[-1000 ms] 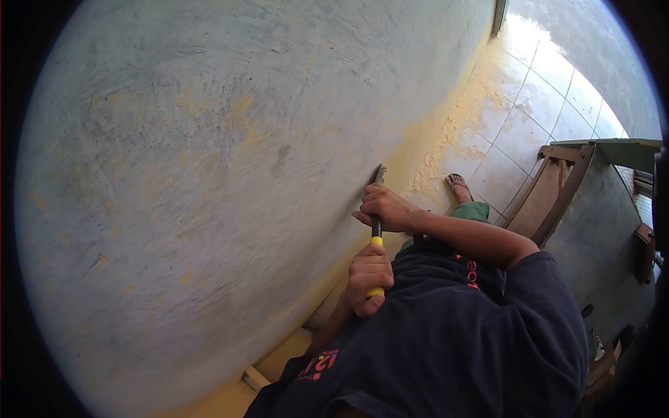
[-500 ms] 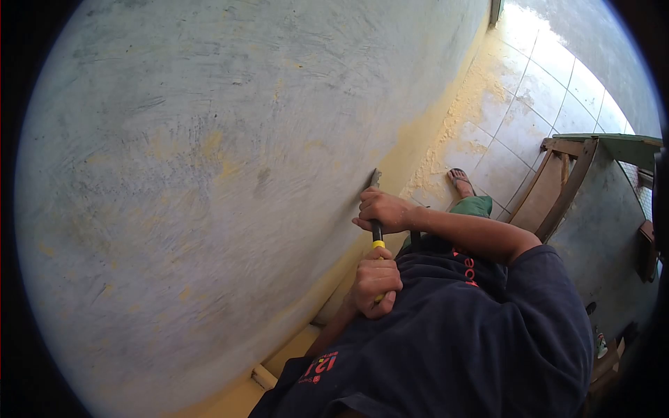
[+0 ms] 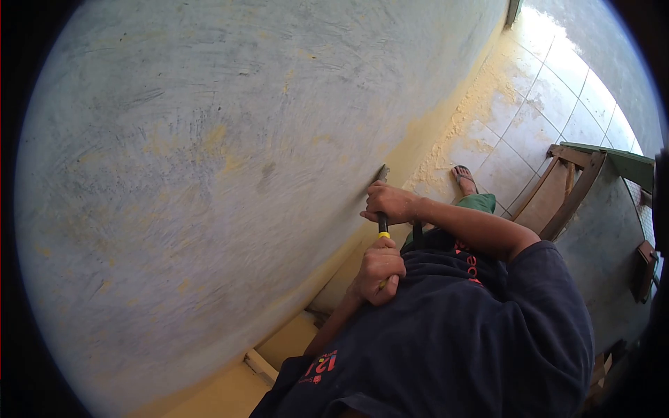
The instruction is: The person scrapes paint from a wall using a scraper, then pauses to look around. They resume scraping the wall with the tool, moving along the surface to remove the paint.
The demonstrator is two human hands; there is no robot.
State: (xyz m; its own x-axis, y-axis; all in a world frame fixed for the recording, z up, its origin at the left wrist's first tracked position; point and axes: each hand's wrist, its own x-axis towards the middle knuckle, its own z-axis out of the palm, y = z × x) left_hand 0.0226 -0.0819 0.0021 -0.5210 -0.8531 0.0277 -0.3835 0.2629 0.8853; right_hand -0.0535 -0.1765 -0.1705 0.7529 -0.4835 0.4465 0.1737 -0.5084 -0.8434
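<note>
Both my hands grip a scraper (image 3: 383,230) with a black and yellow handle. My right hand (image 3: 391,203) is wrapped around the upper part of it, close to the metal blade. Lower down, near my shirt, my left hand (image 3: 380,270) is closed round the handle, its fingers hiding most of the yellow end. The blade's tip points away from me and lies against the grey wall (image 3: 209,209), just beside a yellow band near its base. Patches of yellow and many scratch marks cover the wall surface.
Pale yellow flakes (image 3: 463,115) lie on the white tiled floor (image 3: 512,167) along the wall's foot. My sandalled foot (image 3: 463,180) stands on the tiles. To the right is wooden furniture (image 3: 557,188) with a grey panel. A wooden piece (image 3: 259,367) sits low beside the wall.
The view has shifted slightly. The scraper and both hands appear a little further right, with the blade still at the wall and both grips kept.
</note>
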